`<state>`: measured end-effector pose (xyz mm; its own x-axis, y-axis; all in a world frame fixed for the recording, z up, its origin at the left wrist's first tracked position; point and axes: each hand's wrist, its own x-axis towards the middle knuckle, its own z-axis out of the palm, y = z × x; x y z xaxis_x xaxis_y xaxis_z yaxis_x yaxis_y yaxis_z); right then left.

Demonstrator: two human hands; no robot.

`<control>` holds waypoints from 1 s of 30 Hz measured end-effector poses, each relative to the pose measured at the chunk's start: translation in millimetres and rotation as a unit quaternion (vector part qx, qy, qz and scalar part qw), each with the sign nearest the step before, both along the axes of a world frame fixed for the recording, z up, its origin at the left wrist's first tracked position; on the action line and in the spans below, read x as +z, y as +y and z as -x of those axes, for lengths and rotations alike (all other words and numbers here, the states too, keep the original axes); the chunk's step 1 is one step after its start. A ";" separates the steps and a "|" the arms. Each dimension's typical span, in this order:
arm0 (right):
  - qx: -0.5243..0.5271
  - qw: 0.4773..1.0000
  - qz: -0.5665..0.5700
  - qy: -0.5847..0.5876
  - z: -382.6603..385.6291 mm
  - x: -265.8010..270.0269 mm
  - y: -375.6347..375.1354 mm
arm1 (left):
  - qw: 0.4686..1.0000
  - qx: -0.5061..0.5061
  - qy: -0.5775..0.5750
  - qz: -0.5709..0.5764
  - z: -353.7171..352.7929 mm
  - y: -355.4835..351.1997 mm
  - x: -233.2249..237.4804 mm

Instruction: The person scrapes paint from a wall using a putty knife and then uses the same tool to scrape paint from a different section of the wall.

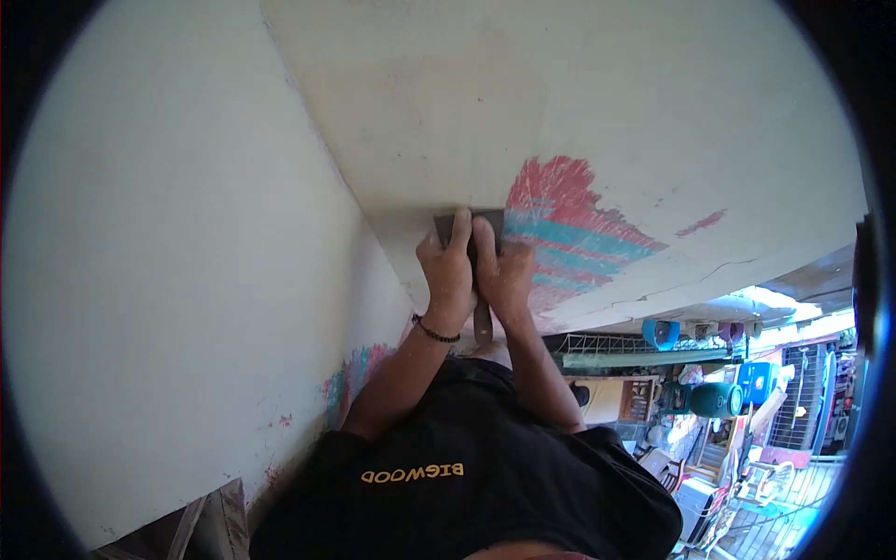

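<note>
Dark flat-bladed scraper (442, 227) pressed against cream painted surface (607, 93), gripped by closed fingers of left hand (449, 273) and right hand (507, 278).

Beside the right hand (506, 275), a streaked red-and-teal patch (574, 229) marks the cream surface (653, 93). The scraper (446, 226) under the left hand (448, 271) is dark grey. The shirt (467, 485) is black, lettered yellow.

The blade of the scraper (443, 226) is largely covered by the left hand (448, 273) and the right hand (506, 277), and only a short piece of its handle is seen below them. The black shirt (467, 439) is cut off by the lower edge, and the clutter (737, 420) at the far right is rendered too small and blurred to be told apart.
</note>
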<state>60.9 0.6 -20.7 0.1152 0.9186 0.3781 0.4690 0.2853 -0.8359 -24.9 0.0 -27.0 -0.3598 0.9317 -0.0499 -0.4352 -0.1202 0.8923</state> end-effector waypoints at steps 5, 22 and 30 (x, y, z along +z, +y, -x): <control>-0.018 0.997 -0.059 0.047 8.7 -27.4 7.2 | 1.000 0.020 -0.009 -0.008 -3.3 0.9 -12.3; 0.130 0.982 0.058 0.125 -21.1 -84.2 -59.0 | 0.999 -0.005 -0.042 0.011 2.0 -5.3 -32.1; 0.156 0.972 0.032 0.175 -28.2 -94.1 -96.2 | 0.995 -0.087 -0.046 -0.006 -0.3 -5.8 -28.8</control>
<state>89.1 -95.6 -114.8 -0.0615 0.9500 0.3062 0.0512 0.3094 -0.9496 -24.6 -5.9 -55.8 -0.1872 0.9802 -0.0643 -0.5296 -0.0456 0.8470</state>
